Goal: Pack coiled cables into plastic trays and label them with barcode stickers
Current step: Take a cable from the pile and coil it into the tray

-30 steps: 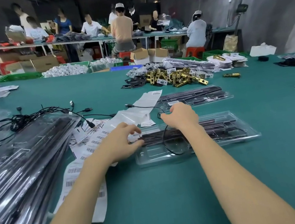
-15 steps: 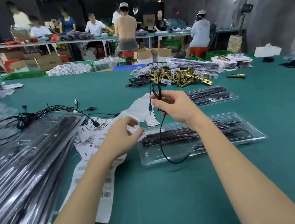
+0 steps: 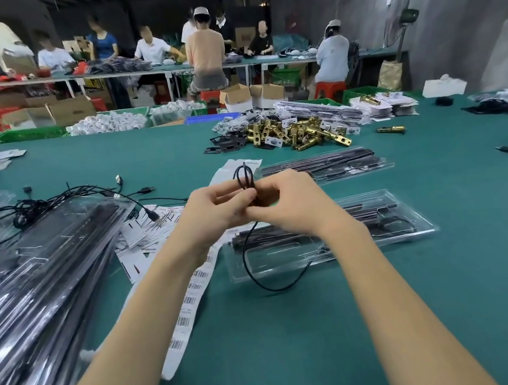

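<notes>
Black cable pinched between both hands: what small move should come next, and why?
Probably another wrap: the left hand and right hand pinch a few loops of the black cable, but a long tail hangs down and curls across the clear plastic tray, so it is not yet coiled enough to pack.

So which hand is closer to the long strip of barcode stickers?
Left. The left hand is raised just above the sticker strip; the right hand is further right, over the clear tray.
</notes>
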Action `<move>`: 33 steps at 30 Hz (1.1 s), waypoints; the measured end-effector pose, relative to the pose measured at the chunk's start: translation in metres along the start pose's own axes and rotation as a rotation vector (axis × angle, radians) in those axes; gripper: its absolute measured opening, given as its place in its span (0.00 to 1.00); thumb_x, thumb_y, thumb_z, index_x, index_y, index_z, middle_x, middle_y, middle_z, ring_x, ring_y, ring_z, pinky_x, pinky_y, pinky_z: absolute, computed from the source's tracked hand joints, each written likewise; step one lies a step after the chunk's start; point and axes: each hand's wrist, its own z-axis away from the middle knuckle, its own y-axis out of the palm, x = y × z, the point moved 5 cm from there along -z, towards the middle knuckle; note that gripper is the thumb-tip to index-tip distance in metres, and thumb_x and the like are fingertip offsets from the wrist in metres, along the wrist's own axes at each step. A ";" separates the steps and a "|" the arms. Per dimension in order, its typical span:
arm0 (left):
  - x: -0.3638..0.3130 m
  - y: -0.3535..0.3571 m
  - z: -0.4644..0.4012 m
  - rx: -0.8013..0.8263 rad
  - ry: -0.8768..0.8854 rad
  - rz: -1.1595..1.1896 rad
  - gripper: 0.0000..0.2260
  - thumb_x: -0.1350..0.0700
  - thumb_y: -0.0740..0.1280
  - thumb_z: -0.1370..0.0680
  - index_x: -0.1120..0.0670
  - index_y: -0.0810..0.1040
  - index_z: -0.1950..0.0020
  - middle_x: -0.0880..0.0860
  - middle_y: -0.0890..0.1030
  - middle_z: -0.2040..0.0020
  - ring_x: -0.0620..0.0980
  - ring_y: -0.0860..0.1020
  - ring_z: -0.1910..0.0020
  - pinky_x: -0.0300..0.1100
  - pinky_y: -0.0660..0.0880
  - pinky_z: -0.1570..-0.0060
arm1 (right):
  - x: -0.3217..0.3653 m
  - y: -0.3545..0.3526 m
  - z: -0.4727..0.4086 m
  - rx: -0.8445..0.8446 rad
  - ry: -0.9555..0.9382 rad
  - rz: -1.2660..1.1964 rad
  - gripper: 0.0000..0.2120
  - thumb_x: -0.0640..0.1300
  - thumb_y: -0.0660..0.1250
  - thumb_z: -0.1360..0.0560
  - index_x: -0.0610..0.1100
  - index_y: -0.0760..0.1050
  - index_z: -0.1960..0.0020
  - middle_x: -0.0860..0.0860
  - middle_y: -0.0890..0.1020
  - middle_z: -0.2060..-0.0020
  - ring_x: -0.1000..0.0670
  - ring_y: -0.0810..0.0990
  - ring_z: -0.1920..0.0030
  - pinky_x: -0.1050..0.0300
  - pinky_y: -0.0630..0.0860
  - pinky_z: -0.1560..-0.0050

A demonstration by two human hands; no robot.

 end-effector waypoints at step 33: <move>-0.008 0.004 0.000 -0.011 0.123 0.090 0.10 0.55 0.66 0.18 0.50 0.83 0.40 0.47 0.85 0.50 0.43 0.80 0.53 0.40 0.79 0.52 | -0.010 -0.010 -0.005 -0.399 0.058 -0.386 0.07 0.45 0.71 0.22 0.50 0.86 0.46 0.58 0.85 0.66 0.55 0.81 0.72 0.56 0.83 0.65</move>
